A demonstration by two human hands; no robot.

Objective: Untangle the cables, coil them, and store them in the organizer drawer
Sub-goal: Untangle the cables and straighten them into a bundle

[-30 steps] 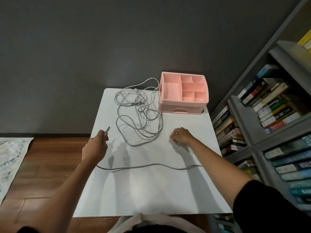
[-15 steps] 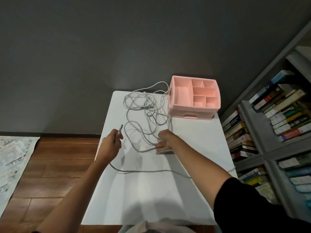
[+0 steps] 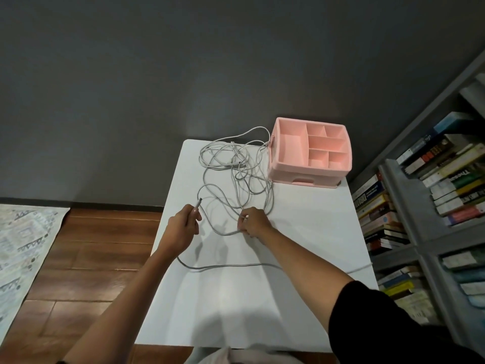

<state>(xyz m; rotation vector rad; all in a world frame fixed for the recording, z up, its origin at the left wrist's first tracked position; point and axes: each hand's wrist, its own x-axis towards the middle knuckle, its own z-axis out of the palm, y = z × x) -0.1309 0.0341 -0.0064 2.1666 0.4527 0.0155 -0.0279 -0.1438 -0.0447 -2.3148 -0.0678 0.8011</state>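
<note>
On table (image 3: 301,232), grips plug (image 3: 198,202) in left hand (image 3: 183,224), likely to mark free end; pinches loop (image 3: 228,233) in right hand (image 3: 253,222), likely to loosen tangle (image 3: 231,158).

Grey cables (image 3: 236,169) on a white table (image 3: 301,232), pink organizer (image 3: 309,151), brown wood floor (image 3: 86,248), patterned pale rug (image 3: 23,243).

The box (image 3: 309,175) sits at the back right of the table (image 3: 301,232), the cables (image 3: 233,160) just left of it. A bookshelf (image 3: 393,185) stands right of the table, a rug (image 3: 23,240) left.
</note>
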